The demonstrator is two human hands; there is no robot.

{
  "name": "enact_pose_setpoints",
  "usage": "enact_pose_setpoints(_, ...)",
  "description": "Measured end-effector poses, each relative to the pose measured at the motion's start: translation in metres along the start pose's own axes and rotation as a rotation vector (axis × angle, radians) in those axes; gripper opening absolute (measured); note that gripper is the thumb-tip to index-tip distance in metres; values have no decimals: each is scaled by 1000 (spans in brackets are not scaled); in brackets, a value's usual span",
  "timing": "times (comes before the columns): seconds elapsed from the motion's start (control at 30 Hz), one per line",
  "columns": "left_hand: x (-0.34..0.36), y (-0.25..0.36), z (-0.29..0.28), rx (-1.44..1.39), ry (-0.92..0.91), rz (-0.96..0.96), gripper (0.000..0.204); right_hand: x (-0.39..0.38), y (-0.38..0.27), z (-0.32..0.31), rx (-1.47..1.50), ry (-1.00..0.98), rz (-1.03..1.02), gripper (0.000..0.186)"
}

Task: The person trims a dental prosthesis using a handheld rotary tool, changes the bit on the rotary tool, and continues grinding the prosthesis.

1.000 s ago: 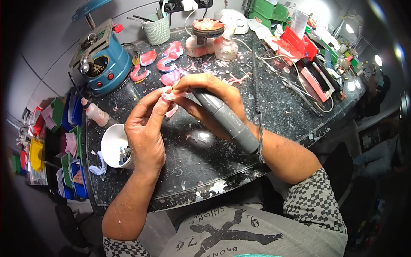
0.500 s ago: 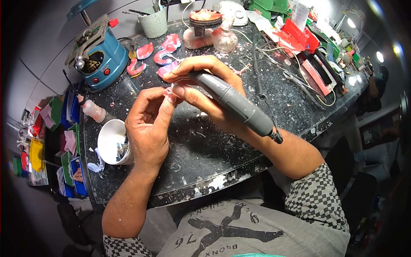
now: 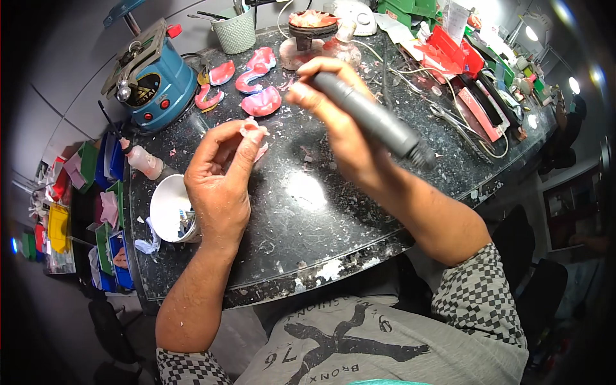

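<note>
Left hand [image 3: 218, 183] pinches a small pink denture piece [image 3: 251, 128] in its fingertips, raised over the desk [image 3: 308, 212]. Right hand [image 3: 340, 122], fingers wrapped around a grey handpiece [image 3: 375, 119], lies at three o'clock of the piece, apart. Handpiece axis runs ten to four o'clock.

Single view, head camera, left one of pair. Looks steeply down from above person's chest onto dark speckled bench [image 3: 301, 212]. Faces forward and down; far bench edge with blue machine [image 3: 154, 80] at top, own shirt at bottom. Near view: left hand [image 3: 221, 176] and right hand [image 3: 340, 115] fill centre. Fisheye bends bench edges near rim; corners dark.
</note>
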State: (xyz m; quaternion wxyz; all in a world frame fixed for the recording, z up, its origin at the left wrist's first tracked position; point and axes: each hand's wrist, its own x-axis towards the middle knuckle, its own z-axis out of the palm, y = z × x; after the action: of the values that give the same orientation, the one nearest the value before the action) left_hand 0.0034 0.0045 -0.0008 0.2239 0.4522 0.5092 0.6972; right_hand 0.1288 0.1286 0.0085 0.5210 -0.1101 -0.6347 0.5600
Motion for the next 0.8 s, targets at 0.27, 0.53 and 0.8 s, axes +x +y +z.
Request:
enact_pose_setpoints(0.27, 1, -4, -3, -67, 99, 103, 16, -16, -31, 11, -250, -178, -171, 29)
enact_pose_setpoints(0.53, -5, 1, 0, -8, 89, 128, 14, -32, -25, 18, -104, -118, -79, 21)
enact_pose_setpoints(0.8, -5, -1, 1, 34, 107, 220, 14, -31, -32, 16, -170, -167, 42, 19)
